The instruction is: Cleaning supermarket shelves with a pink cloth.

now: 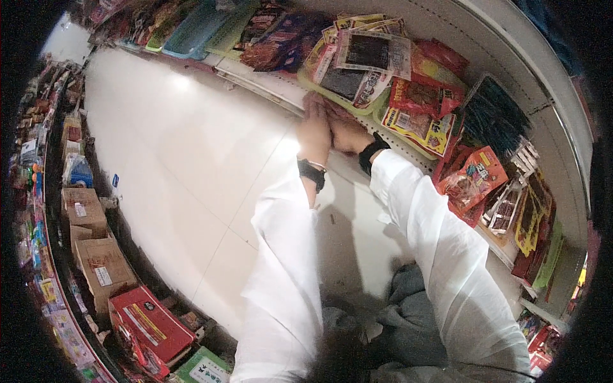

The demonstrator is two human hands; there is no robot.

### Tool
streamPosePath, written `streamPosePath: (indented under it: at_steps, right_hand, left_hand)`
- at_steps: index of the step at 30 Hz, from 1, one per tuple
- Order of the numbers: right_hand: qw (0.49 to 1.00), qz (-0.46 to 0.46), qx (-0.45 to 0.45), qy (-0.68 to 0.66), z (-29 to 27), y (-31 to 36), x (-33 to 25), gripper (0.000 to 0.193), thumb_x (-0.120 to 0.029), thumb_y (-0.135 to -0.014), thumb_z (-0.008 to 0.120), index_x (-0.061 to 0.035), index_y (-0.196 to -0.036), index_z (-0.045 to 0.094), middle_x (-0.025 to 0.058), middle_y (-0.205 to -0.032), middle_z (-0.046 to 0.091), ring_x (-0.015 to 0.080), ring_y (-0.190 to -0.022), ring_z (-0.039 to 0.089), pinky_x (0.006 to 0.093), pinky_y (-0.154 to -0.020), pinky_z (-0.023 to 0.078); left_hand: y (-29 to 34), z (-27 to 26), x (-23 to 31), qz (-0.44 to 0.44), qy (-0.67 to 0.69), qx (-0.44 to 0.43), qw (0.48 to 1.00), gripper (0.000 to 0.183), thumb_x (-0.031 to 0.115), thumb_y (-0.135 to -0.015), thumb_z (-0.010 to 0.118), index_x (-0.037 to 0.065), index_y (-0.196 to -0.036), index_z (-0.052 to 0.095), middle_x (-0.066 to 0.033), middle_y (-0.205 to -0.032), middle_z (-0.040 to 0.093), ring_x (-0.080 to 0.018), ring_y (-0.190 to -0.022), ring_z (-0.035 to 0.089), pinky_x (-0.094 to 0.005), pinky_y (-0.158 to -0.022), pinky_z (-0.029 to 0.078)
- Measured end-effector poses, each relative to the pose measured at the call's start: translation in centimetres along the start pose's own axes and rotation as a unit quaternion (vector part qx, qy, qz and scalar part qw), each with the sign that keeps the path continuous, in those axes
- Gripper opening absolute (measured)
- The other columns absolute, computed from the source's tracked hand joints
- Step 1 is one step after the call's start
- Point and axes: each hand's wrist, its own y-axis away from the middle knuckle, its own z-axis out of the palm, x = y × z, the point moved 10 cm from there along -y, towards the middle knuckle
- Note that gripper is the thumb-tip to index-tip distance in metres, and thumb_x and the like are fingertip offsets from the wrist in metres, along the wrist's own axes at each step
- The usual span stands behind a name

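- I look down through the head camera at both bare hands together, beside the front edge of a shelf carrying packaged snacks.
- The left hand points away from the body, and I see the right hand slanting in to meet it, so the two touch.
- I cannot tell how far either grip is open or whether it has hold of anything; the fingers are blurred and bunched together.
- Nearest the fingertips is a yellow-green tray on the shelf, heaped with packets; a clear-fronted packet with dark contents lies on top.
- Just right of it, I see a red snack packet above a yellow-and-red packet.
- Farther along the right side lies an orange packet; a blue tray sits toward the upper left.
- Each wrist wears a black band, below which I see a white sleeve.
- Across the pale floor, well apart from the hands, are a cardboard box and a red box.
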Motion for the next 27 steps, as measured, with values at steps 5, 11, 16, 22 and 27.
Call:
streamPosePath:
  at_steps: [5,11,16,22,27]
  right_hand:
    - [0.999,0.005,-0.044,-0.015,-0.2,1.1,1.5,0.048,-0.022,-0.076,0.054,-0.0031,-0.118,0.044,0.0202,-0.124,0.042,0.0354,-0.116,0.038,0.0409,-0.098,0.030]
    - [0.998,0.022,-0.015,-0.058,-2.1,2.1,1.7,0.059,-0.026,-0.071,0.059,-0.0069,-0.124,0.040,0.0189,-0.124,0.043,0.0343,-0.117,0.037,0.0423,-0.099,0.027]
    - [0.993,0.090,-0.055,-0.062,-1.3,1.4,3.3,0.061,-0.030,-0.070,0.062,-0.0016,-0.120,0.042,0.0227,-0.121,0.044,0.0332,-0.114,0.040,0.0396,-0.098,0.027]
    - [0.994,-0.041,0.010,-0.102,-2.7,1.6,2.4,0.070,-0.028,-0.064,0.069,-0.0111,-0.125,0.040,0.0139,-0.128,0.041,0.0287,-0.120,0.035,0.0411,-0.100,0.025]
    - [0.997,0.032,-0.024,-0.061,-1.8,1.0,3.1,0.076,-0.030,-0.061,0.069,-0.0017,-0.123,0.038,0.0216,-0.123,0.043,0.0337,-0.116,0.038,0.0380,-0.098,0.028]
  left_hand:
    - [0.4,-0.4,3.0,0.054,0.035,-0.048,0.997,0.046,0.006,-0.080,0.038,0.005,-0.126,0.038,-0.0137,-0.127,0.042,-0.0286,-0.110,0.046,-0.0399,-0.080,0.043]
    - [0.5,-0.9,3.8,0.040,0.151,-0.118,0.981,0.046,0.007,-0.079,0.039,0.002,-0.124,0.037,-0.0159,-0.125,0.044,-0.0295,-0.104,0.051,-0.0371,-0.079,0.045]
    - [-0.1,0.6,3.7,0.108,0.100,-0.048,0.988,0.046,0.010,-0.079,0.040,-0.001,-0.123,0.037,-0.0171,-0.125,0.043,-0.0296,-0.102,0.052,-0.0359,-0.081,0.045]
    - [-0.5,2.0,4.0,0.121,0.126,-0.055,0.983,0.058,0.012,-0.073,0.052,0.005,-0.127,0.032,-0.0194,-0.126,0.039,-0.0370,-0.098,0.052,-0.0429,-0.077,0.047]
    - [-0.4,2.0,3.7,0.136,0.114,-0.041,0.983,0.057,0.012,-0.072,0.053,0.005,-0.126,0.034,-0.0198,-0.126,0.039,-0.0379,-0.098,0.052,-0.0440,-0.077,0.047]
